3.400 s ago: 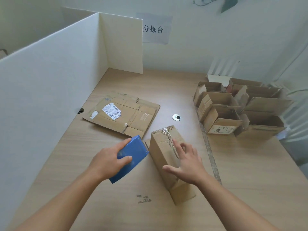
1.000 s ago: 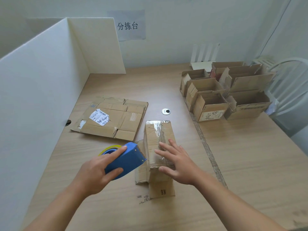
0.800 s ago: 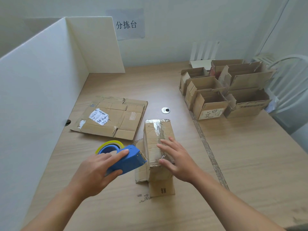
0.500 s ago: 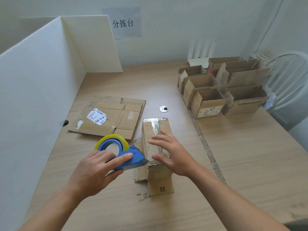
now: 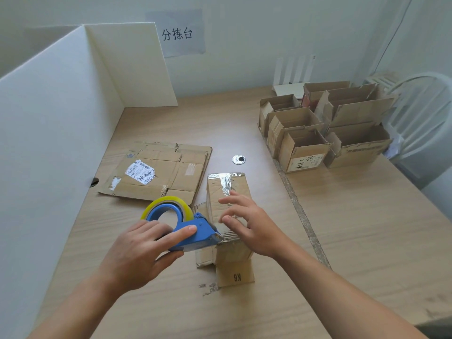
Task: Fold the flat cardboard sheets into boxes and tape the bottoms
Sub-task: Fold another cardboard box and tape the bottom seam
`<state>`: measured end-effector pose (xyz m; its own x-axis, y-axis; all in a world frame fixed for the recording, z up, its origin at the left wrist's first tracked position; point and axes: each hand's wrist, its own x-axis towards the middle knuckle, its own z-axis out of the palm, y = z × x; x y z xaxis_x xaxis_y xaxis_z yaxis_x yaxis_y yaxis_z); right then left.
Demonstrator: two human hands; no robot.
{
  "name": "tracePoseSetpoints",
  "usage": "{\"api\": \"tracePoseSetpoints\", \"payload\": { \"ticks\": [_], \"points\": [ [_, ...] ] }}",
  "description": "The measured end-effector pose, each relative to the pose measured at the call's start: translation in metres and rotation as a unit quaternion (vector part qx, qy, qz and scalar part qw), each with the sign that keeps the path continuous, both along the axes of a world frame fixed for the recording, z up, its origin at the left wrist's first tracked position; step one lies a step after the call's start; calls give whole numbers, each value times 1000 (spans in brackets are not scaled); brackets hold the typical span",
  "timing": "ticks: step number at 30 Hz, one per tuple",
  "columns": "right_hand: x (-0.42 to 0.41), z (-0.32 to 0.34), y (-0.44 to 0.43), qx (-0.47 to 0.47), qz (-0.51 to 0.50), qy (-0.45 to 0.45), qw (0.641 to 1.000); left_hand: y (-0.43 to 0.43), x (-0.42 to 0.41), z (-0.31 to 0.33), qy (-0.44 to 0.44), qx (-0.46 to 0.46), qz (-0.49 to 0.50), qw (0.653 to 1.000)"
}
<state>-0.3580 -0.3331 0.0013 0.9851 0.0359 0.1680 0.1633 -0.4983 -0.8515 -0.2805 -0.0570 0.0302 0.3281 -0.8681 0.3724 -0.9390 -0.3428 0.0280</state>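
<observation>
A small brown cardboard box (image 5: 226, 192) lies bottom-up in the middle of the table, with a strip of clear tape along its seam. My right hand (image 5: 249, 222) presses on top of it with spread, straight fingers. My left hand (image 5: 141, 250) grips a blue tape dispenser (image 5: 193, 234) carrying a yellow-edged tape roll (image 5: 168, 204). The dispenser's front end touches the box's near left edge. A stack of flat cardboard sheets (image 5: 161, 174) lies to the left, behind the dispenser.
Several folded open boxes (image 5: 305, 148) stand in a group at the back right. A white partition (image 5: 56, 133) walls off the left side. A round metal grommet (image 5: 239, 159) sits in the tabletop behind the box. A white chair (image 5: 425, 113) stands at the right.
The dispenser has tilted so its tape roll now shows, and its front end has come down against the box's near edge. My right hand stays pressed on the box top.
</observation>
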Motion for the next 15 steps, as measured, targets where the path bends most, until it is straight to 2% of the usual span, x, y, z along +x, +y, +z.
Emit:
{"api": "tracePoseSetpoints", "payload": {
  "ticks": [7, 12, 15],
  "points": [
    [3, 4, 0, -3, -59, -14, 998, -3, -3, 1, 47, -5, -21, 999],
    [-7, 3, -10, 29, -81, 27, 996, -9, -3, 17, 182, 39, 9, 982],
    [-19, -2, -15, 76, -105, 69, 989, -19, 1, 34, 293, 105, 48, 949]
  ]
}}
